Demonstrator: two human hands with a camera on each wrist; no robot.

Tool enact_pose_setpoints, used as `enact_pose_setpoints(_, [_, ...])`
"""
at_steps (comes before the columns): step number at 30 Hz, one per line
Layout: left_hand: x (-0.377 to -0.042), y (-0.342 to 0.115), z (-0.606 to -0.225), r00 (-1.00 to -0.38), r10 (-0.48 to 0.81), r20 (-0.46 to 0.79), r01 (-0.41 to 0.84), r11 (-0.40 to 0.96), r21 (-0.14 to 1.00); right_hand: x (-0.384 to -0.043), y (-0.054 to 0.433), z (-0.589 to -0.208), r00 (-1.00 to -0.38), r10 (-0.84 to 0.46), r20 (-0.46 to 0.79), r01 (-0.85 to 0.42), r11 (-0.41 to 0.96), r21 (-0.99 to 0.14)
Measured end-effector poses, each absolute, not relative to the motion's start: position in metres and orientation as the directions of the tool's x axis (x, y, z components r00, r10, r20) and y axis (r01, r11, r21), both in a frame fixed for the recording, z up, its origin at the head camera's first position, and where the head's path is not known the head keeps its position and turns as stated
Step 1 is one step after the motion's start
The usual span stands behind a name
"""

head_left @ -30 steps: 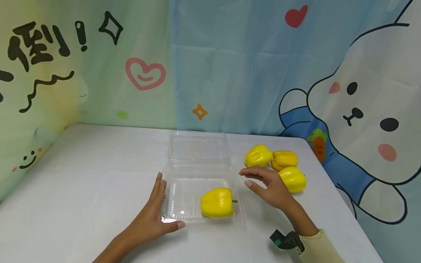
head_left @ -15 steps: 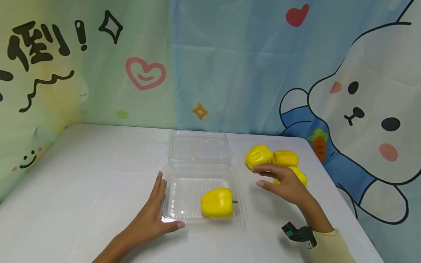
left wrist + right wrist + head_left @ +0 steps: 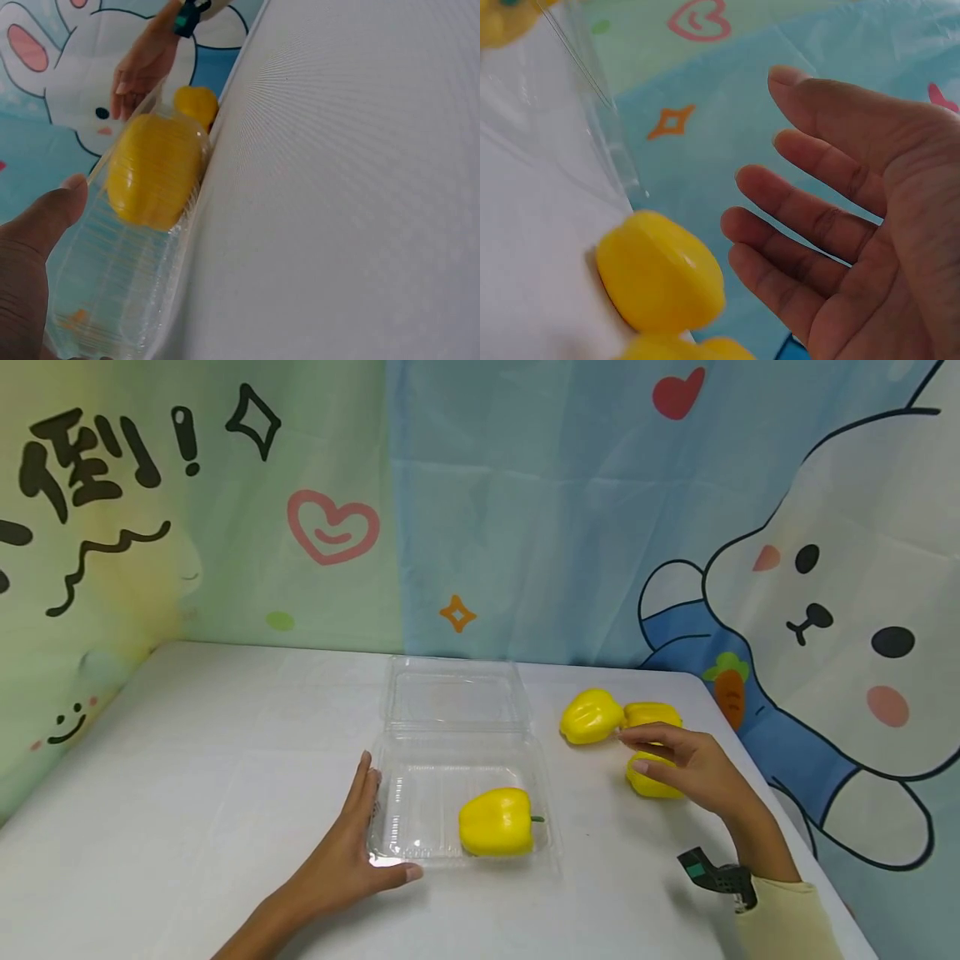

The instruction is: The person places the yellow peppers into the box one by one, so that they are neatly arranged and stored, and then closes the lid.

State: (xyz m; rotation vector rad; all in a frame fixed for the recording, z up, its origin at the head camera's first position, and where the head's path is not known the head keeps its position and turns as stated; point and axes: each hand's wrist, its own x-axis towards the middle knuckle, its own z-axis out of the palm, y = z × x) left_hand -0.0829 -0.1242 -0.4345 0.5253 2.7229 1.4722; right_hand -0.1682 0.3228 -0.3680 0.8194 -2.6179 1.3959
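Note:
A clear plastic clamshell box (image 3: 420, 818) lies with its lid folded back on the white table. One yellow bell pepper (image 3: 491, 822) with a green stem sits in the right front part of its base. Along the box's left wall rests my left hand (image 3: 341, 856), fingers straight, thumb at the front edge. My right hand (image 3: 693, 768) hovers over another yellow pepper (image 3: 648, 783) at the right and partly hides it. In the right wrist view its fingers (image 3: 802, 202) are spread and relaxed around nothing, with a yellow pepper (image 3: 660, 274) beside them.
Two more yellow peppers, a left one (image 3: 591, 717) and a right one (image 3: 652, 713), stand behind the right hand. The lid (image 3: 453, 693) reaches toward the back edge. A printed cloth (image 3: 525, 527) hangs behind the table (image 3: 225, 752).
My right hand has moved right, from beside the box to over the front pepper of the group. The left hand, box and peppers stay where they were.

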Motion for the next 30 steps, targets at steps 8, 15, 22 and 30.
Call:
enact_pose_setpoints(8, [-0.083, -0.124, -0.435, -0.944, 0.292, 0.152, 0.287, 0.502, 0.816, -0.171, 0.337, -0.373, -0.875, -0.393, 0.284, -0.448, 0.433, -0.782])
enact_pose_setpoints(15, [-0.083, -0.124, -0.434, -0.944, 0.290, 0.158, 0.289, 0.497, 0.818, -0.171, 0.355, -0.373, -0.904, -0.319, 0.283, -0.417, 0.523, -0.743])
enact_pose_setpoints(22, [-0.084, -0.125, -0.435, -0.942, 0.295, 0.160, 0.295, 0.499, 0.815, -0.168, 0.375, -0.373, -0.923, -0.247, 0.296, -0.386, 0.577, -0.720])
enact_pose_setpoints(30, [-0.084, -0.125, -0.435, -0.943, 0.292, 0.157, 0.291, 0.504, 0.813, -0.169, 0.395, -0.377, -0.951, -0.195, 0.241, -0.310, 0.626, -0.716])
